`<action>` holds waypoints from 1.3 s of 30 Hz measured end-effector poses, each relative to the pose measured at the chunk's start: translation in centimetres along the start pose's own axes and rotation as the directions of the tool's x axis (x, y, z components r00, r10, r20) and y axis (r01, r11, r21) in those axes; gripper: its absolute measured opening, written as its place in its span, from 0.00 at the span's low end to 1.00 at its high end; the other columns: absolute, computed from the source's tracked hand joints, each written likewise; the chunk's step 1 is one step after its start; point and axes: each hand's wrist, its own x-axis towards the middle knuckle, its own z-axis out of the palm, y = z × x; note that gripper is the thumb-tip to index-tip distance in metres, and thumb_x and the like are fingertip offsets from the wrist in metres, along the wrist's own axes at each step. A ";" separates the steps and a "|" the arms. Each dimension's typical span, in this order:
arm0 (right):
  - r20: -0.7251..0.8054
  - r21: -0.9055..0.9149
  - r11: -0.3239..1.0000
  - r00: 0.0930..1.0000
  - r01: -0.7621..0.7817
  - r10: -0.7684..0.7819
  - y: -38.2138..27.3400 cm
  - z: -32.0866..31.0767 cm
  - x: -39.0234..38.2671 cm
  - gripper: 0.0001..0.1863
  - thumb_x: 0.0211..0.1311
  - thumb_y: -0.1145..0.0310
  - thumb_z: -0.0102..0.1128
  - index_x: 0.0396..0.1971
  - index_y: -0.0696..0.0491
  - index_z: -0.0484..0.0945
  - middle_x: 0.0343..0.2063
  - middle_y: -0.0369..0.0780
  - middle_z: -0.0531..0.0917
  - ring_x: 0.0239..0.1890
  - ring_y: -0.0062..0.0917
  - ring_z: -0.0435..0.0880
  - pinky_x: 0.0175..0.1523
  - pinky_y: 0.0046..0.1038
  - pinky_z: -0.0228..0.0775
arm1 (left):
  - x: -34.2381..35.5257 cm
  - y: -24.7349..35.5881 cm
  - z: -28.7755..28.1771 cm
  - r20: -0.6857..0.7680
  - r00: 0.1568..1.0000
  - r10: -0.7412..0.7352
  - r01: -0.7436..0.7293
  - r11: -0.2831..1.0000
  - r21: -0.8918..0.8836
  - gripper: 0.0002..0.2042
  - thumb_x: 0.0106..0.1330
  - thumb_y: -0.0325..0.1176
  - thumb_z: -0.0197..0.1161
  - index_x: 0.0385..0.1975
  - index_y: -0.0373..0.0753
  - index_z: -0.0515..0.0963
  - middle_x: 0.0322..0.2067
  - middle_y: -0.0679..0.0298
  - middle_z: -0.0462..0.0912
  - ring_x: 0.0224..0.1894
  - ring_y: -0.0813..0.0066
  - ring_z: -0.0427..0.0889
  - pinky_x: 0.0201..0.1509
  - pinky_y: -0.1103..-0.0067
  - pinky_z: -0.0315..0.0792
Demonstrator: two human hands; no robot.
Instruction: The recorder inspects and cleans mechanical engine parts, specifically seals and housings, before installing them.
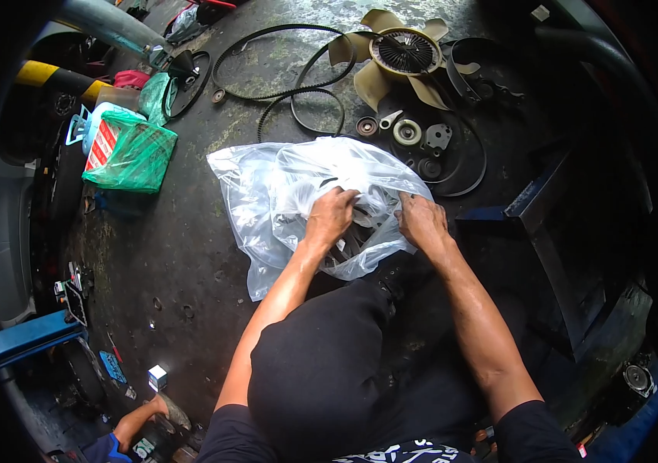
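Note:
A large clear plastic bag [267, 185] lies crumpled on the dark oily floor in front of my knees. My left hand [331, 216] grips a fold of the bag near its middle. My right hand [420, 220] holds the bag's right side, fingers curled into the plastic. A dark metal part with black rubber shows dimly through the plastic between my hands; its shape is unclear.
Beyond the bag lie a beige fan [400, 58], black belts [290, 77] and small pulleys [406, 133]. A green bag over a box [128, 150] sits at left. Another person's hand [143, 413] works at the lower left. A dark metal frame [553, 231] stands at right.

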 end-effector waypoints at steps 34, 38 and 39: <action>0.463 0.321 0.947 0.873 -0.004 -0.153 -1.4 -1.7 1.5 0.21 0.70 0.55 0.52 0.43 0.58 0.84 0.42 0.54 0.84 0.48 0.47 0.82 0.53 0.40 0.72 | -4.1 -3.3 -10.0 0.146 0.967 -0.210 0.146 -0.014 -0.989 0.14 0.67 0.26 0.63 0.52 0.35 0.77 0.43 0.61 0.85 0.44 0.73 0.84 0.51 0.74 0.78; 0.064 0.365 0.931 0.997 0.006 -0.031 -0.6 -1.2 2.2 0.26 0.68 0.64 0.54 0.60 0.64 0.67 0.51 0.60 0.77 0.54 0.53 0.76 0.60 0.44 0.67 | -4.9 -1.5 -12.5 0.455 0.858 -0.238 0.505 0.555 -0.661 0.14 0.64 0.29 0.66 0.49 0.32 0.79 0.39 0.64 0.85 0.41 0.80 0.82 0.48 0.81 0.75; 0.066 0.407 0.913 0.998 -0.034 0.008 -0.9 -1.8 2.8 0.29 0.67 0.67 0.55 0.62 0.66 0.60 0.54 0.62 0.74 0.57 0.54 0.74 0.62 0.44 0.65 | -4.7 -0.7 -12.7 0.526 0.831 -0.181 0.506 0.638 -0.580 0.15 0.63 0.31 0.68 0.48 0.31 0.80 0.38 0.65 0.84 0.40 0.83 0.80 0.47 0.81 0.74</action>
